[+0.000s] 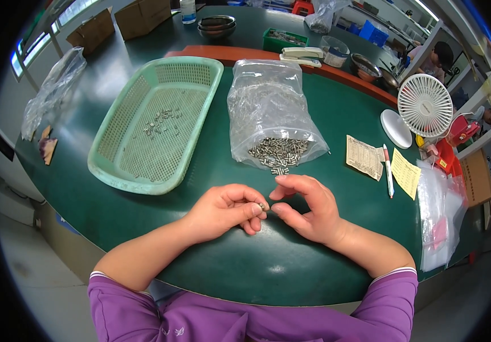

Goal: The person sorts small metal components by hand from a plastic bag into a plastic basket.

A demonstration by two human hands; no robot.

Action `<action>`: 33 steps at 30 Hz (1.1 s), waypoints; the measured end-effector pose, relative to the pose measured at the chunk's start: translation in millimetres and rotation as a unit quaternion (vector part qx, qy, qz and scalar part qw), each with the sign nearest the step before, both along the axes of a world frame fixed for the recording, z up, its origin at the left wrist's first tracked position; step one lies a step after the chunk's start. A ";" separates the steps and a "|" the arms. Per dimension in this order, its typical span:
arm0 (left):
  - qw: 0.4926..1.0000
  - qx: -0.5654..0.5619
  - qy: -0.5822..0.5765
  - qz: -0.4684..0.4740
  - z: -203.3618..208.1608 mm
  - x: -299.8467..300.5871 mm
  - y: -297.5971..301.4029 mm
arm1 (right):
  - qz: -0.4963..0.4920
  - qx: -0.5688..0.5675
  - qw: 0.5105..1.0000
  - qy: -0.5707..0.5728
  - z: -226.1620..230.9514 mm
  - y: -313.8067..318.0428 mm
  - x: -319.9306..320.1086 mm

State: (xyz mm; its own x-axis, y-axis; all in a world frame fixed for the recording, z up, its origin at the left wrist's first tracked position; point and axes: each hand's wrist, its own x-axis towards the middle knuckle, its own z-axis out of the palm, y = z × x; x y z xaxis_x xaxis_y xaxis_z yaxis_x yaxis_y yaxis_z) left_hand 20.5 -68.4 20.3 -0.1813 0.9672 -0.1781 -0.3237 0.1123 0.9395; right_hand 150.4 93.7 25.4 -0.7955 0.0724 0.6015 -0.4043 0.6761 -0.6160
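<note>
Purple shirt cloth (217, 319) is filling the near edge, carrying a small white emblem (180, 332) at left. Beyond it, the left hand (223, 210) is pinching a small metal piece (262, 206) between thumb and finger over the green table (245, 262). Just beside it, the right hand (314, 208) is curving with thumb and fingers parted, gripping nothing visible. Farther off, a clear plastic bag (265, 97) is lying open, with a heap of metal cylinders (279, 151) spilling from its mouth. At left, a pale green basket (134, 165) is holding scattered bits. At right, a slip (364, 157) is showing rows of dark print, a pen (388, 171) is lying alongside, and a yellow note (405, 172) is bearing lines of writing.
</note>
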 end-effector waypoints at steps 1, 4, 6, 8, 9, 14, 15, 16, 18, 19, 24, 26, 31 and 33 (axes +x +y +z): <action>1.000 0.001 0.001 -0.001 0.1 0.0 0.0 | 0.002 0.004 1.000 -0.003 -0.8 2.3 0.0; 1.000 0.024 0.006 -0.003 -1.4 1.0 -0.7 | -0.005 -0.013 1.000 -0.005 -3.0 3.4 -0.9; 0.999 0.049 0.012 -0.002 -2.3 0.8 -0.9 | -0.013 -0.034 0.999 -0.004 -2.8 3.1 -1.5; 0.998 0.059 0.013 0.004 0.4 1.5 -1.3 | -0.034 -0.035 0.999 -0.001 -0.4 4.3 -2.4; 0.997 0.069 0.012 0.012 2.7 2.2 -1.9 | -0.034 -0.035 0.999 0.000 2.4 7.3 -2.9; 0.734 0.234 0.592 0.236 39.0 -15.0 -14.4 | -0.166 0.136 0.975 0.050 15.6 32.4 -12.1; 0.663 0.235 0.642 0.304 46.7 -18.6 -19.0 | -0.183 0.146 0.971 0.043 16.3 34.8 -12.9; 0.634 0.204 0.655 0.358 52.0 -22.5 -23.0 | -0.187 0.148 0.970 0.042 14.0 37.3 -12.4; 0.640 0.152 0.644 0.391 55.3 -35.6 -25.7 | -0.192 0.189 0.963 -0.019 8.1 42.1 -11.6; 0.638 0.090 0.635 0.427 57.6 -38.7 -27.5 | -0.189 0.189 0.963 -0.018 6.5 40.5 -12.5; 0.558 0.075 0.701 0.439 56.4 -35.4 -16.7 | -0.171 0.211 0.958 -0.096 1.4 36.5 -9.7; 0.571 0.111 0.699 0.416 54.3 -28.2 -14.6 | -0.170 0.212 0.956 -0.109 -0.6 35.2 -9.8; 0.676 0.207 0.676 0.209 32.5 -5.2 -6.9 | -0.174 0.193 0.956 -0.139 -2.7 34.2 -10.0; 0.708 0.198 0.659 0.159 23.2 -1.5 -3.5 | -0.171 0.174 0.958 -0.148 -4.3 34.9 -10.4</action>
